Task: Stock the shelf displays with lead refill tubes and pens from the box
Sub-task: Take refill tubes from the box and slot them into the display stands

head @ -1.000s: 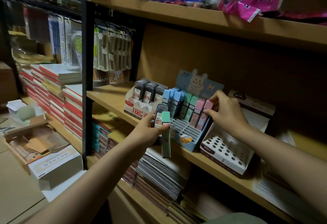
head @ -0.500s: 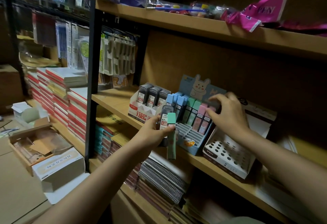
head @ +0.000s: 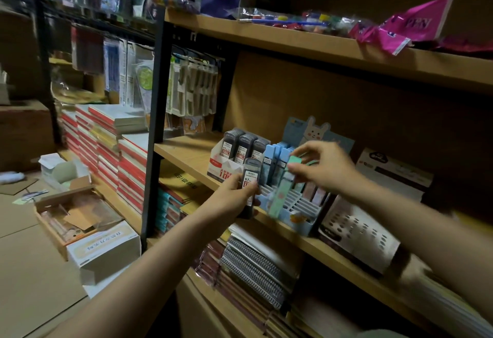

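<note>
My left hand [head: 231, 196] grips a dark grey lead refill tube [head: 250, 185] with a white label, upright in front of the shelf edge. My right hand [head: 324, 167] pinches the cap of a mint green lead refill tube [head: 280, 193] that hangs tilted just right of the grey one. Behind both stands a blue slotted display [head: 290, 208] with a rabbit backing card, holding blue, green and pink tubes. Left of it, a white and red display [head: 223, 169] holds three dark tubes.
A white perforated pen display [head: 357, 233] sits right of the blue one on the wooden shelf [head: 186, 151]. Notebooks are stacked below and to the left. Open cardboard boxes [head: 80, 217] lie on the floor at left. The upper shelf carries pink packets [head: 408, 28].
My right hand left the pink tubes in the blue display and came across to take the green tube's cap. That tube was in my left hand with the grey one before.
</note>
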Action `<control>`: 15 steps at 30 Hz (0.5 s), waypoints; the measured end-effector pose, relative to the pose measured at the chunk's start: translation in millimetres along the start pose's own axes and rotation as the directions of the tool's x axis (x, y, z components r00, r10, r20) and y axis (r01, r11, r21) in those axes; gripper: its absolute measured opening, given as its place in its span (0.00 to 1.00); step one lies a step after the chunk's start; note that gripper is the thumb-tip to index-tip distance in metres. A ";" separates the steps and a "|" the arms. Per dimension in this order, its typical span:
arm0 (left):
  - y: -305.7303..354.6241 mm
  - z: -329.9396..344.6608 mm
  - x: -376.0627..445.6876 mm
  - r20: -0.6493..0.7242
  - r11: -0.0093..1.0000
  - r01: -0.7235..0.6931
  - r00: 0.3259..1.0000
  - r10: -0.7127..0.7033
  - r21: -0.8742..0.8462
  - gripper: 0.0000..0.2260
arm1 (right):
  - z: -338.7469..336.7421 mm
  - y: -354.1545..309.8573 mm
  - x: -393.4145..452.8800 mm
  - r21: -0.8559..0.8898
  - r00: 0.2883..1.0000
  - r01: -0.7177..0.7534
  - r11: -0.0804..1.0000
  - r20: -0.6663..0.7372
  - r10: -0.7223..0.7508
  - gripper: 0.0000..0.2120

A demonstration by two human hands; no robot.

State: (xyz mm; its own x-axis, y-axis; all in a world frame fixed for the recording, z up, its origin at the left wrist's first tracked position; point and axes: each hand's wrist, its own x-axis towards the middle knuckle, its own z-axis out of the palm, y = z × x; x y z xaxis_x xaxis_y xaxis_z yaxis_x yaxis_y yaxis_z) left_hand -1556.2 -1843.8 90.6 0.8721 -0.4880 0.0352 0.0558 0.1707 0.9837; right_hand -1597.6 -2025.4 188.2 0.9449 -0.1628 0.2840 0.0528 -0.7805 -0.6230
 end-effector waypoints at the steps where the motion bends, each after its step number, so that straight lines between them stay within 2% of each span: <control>1: -0.2 -3.0 1.6 -0.026 1.000 0.011 1.000 -0.011 -0.006 0.08 | -9.9 0.7 5.9 -0.018 0.999 0.000 1.000 -0.037 -0.001 0.10; 4: -2.3 -8.5 6.6 -0.067 0.999 0.024 0.997 -0.026 -0.032 0.06 | -34.3 4.0 21.4 -0.173 0.988 0.034 0.984 -0.140 -0.059 0.12; 7: -4.7 -8.6 9.4 -0.074 0.999 0.024 0.997 -0.027 -0.040 0.06 | -38.2 7.1 32.3 -0.355 0.973 0.093 0.930 -0.165 -0.160 0.10; 15: -9.7 -4.8 14.4 -0.086 0.999 0.001 0.996 0.002 0.035 0.09 | -13.1 25.5 51.3 -0.478 0.971 0.083 0.874 -0.159 -0.179 0.11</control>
State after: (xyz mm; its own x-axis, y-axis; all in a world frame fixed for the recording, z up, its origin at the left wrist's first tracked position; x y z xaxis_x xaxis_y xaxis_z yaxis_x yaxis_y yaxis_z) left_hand -1541.8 -1848.5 80.7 0.9108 -0.4123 0.0221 0.0395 0.1402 0.9893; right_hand -1552.0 -2061.5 196.5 0.8566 -0.1142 0.5032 -0.0298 -0.9845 -0.1727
